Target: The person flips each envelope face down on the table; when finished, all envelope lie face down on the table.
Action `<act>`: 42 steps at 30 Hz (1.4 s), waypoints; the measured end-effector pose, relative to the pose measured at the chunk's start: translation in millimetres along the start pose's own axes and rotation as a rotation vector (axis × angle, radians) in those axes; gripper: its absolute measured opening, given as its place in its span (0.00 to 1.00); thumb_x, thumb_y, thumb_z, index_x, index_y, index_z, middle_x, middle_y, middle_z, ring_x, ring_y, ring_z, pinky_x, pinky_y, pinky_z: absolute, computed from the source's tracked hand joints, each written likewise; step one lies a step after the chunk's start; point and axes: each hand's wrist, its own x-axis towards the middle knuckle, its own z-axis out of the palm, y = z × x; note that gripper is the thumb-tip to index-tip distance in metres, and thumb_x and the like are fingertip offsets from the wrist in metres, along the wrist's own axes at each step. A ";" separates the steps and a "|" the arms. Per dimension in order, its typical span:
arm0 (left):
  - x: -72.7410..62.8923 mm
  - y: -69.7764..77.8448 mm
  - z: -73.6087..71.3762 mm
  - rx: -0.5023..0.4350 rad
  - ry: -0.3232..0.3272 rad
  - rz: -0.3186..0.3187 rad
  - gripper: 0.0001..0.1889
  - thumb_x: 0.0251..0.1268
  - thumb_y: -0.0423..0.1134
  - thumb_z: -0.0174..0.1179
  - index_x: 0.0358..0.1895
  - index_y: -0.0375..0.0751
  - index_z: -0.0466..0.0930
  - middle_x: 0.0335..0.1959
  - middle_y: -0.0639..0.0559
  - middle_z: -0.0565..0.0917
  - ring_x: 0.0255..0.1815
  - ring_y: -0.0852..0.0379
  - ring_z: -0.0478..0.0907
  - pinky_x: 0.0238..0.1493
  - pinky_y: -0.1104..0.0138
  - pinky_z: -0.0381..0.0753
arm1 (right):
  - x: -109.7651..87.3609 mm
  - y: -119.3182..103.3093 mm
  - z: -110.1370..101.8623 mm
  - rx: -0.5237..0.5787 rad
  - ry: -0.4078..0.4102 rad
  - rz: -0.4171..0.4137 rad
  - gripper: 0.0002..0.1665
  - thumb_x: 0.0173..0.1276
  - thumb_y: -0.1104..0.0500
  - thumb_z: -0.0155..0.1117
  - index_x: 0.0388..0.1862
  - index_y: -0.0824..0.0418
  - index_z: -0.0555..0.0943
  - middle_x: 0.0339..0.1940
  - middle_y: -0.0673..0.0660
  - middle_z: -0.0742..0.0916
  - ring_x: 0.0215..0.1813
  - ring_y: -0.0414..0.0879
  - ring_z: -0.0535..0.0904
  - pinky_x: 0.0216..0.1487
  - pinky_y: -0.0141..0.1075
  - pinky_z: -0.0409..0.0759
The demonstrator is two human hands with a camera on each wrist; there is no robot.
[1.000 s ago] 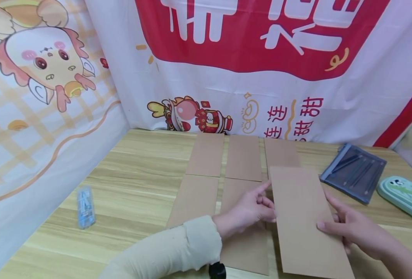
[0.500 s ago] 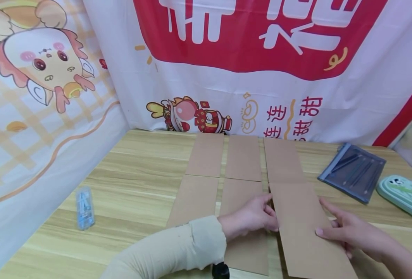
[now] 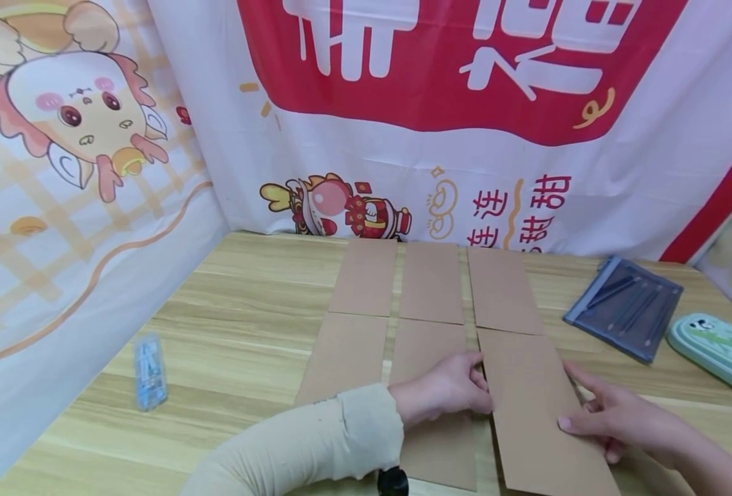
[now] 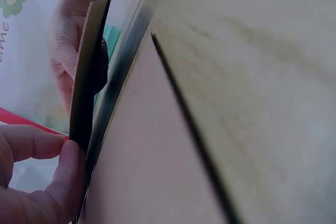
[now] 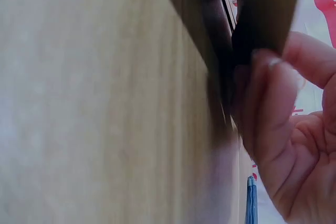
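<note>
Both hands hold a brown cardboard sheet (image 3: 539,406) in the head view. The left hand (image 3: 449,389) pinches its left edge between thumb and finger. On the right edge, the right hand (image 3: 626,417) grips with its thumb on top and fingers tucked beneath. The far edge of the sheet lies right at another cardboard sheet (image 3: 505,289). Its near part is raised, as the tilted cardboard (image 4: 86,77) in the left wrist view shows. From the right wrist view, the curled fingers (image 5: 273,103) reach under the dark underside of the sheet.
More cardboard sheets (image 3: 430,282) lie flat in two rows on the wooden table (image 3: 229,331). At the right are a dark mesh zip pouch (image 3: 632,306) and a green panda-print case (image 3: 719,351). A small clear-blue item (image 3: 150,372) lies left. Printed cloth (image 3: 341,145) hangs behind.
The held sheet has come down and toward the person, from overlapping the far right sheet to lining up just below it. Both hands moved along with it, still gripping its edges.
</note>
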 end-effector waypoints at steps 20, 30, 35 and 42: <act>-0.8 2.9 -0.5 0.117 -0.005 -0.059 0.41 0.44 0.22 0.64 0.68 0.33 0.58 0.23 0.50 0.78 0.21 0.60 0.73 0.21 0.73 0.71 | -0.2 -5.3 4.4 -0.183 0.107 0.127 0.58 0.61 0.50 0.63 0.70 0.74 0.36 0.18 0.53 0.75 0.18 0.44 0.71 0.19 0.32 0.72; -0.7 5.1 -0.5 0.129 -0.011 -0.073 0.42 0.45 0.24 0.64 0.69 0.35 0.57 0.22 0.51 0.78 0.20 0.59 0.72 0.20 0.72 0.70 | -0.3 -7.1 6.2 -0.252 0.137 0.171 0.61 0.58 0.46 0.66 0.71 0.72 0.38 0.15 0.54 0.77 0.17 0.44 0.74 0.18 0.34 0.73; -3.5 5.5 -3.3 0.092 -0.004 -0.056 0.42 0.45 0.23 0.64 0.68 0.33 0.57 0.23 0.53 0.76 0.21 0.60 0.71 0.21 0.73 0.69 | -1.1 -7.0 6.2 -0.243 0.143 0.177 0.61 0.58 0.45 0.65 0.72 0.71 0.39 0.15 0.53 0.77 0.17 0.44 0.74 0.18 0.33 0.73; -13.7 17.3 -31.5 0.082 0.057 0.032 0.40 0.48 0.26 0.65 0.68 0.32 0.57 0.31 0.52 0.78 0.28 0.61 0.75 0.32 0.74 0.76 | -5.3 -24.4 1.4 -0.249 0.157 0.033 0.52 0.66 0.50 0.58 0.71 0.72 0.38 0.16 0.53 0.77 0.17 0.42 0.72 0.16 0.33 0.73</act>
